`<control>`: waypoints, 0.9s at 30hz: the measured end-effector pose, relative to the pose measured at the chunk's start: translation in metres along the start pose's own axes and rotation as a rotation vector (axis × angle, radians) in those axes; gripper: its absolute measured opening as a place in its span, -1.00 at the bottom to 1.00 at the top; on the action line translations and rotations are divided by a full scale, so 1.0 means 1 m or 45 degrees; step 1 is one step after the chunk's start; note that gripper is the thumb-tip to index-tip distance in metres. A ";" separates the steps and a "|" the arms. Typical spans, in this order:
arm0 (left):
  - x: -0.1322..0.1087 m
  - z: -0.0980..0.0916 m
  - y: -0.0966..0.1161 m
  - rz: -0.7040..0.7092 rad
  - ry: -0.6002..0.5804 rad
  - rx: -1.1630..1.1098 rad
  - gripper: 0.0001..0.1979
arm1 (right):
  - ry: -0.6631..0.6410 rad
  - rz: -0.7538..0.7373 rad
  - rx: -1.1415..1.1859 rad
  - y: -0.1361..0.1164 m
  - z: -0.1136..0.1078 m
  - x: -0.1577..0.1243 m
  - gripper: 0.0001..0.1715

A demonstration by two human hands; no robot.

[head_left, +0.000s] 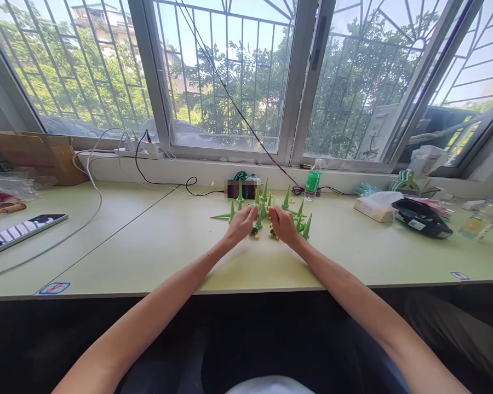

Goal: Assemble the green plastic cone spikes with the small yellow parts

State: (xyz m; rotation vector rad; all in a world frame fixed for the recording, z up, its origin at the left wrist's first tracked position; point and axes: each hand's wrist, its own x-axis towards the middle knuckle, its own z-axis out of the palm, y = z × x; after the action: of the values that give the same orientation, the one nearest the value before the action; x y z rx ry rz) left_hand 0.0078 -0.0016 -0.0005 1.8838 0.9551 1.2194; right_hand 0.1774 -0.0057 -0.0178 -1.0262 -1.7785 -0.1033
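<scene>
Several green pointed cone pieces (pixel 265 190) stand together on the pale table around both hands, some with small yellow parts (pixel 256 236) near their bases. One slim green cone (pixel 219 216) lies on its side at the left of the group. My left hand (pixel 242 222) is closed at the left side of the cluster. Just right of it, my right hand (pixel 284 223) is closed too, with a narrow gap between them. What the fingers hold is hidden or too small to name. More green cones (pixel 307 227) stand beside my right hand.
Behind the cones sits a dark, blurred-out box (pixel 241 189) with a cable. A green-labelled bottle (pixel 313 180) stands at the back. Tissues (pixel 376 207) and a black pouch (pixel 421 218) lie right; a phone (pixel 22 234) and white cable (pixel 98 202) lie left.
</scene>
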 end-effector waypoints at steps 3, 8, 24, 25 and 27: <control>0.000 -0.002 0.000 -0.219 -0.197 -0.160 -0.37 | -0.064 -0.090 -0.045 -0.001 0.000 -0.001 -0.58; -0.002 -0.002 0.008 -0.391 -0.338 -0.265 -0.30 | -0.057 -0.120 -0.064 -0.002 -0.001 -0.002 -0.58; -0.007 -0.002 0.009 -0.142 -0.276 -0.338 -0.55 | -0.055 -0.047 0.038 0.003 0.003 -0.003 -0.58; -0.007 -0.002 0.009 -0.113 -0.252 -0.300 -0.56 | -0.058 -0.034 0.046 0.003 0.003 -0.003 -0.56; -0.008 -0.003 0.009 -0.068 -0.222 -0.237 -0.58 | -0.063 -0.009 0.056 0.002 0.003 -0.003 -0.54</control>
State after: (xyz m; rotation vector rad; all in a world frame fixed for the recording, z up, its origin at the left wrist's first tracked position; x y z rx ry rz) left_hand 0.0049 -0.0125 0.0048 1.7732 0.7662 1.0556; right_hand 0.1769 -0.0044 -0.0228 -0.9989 -1.8217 -0.0432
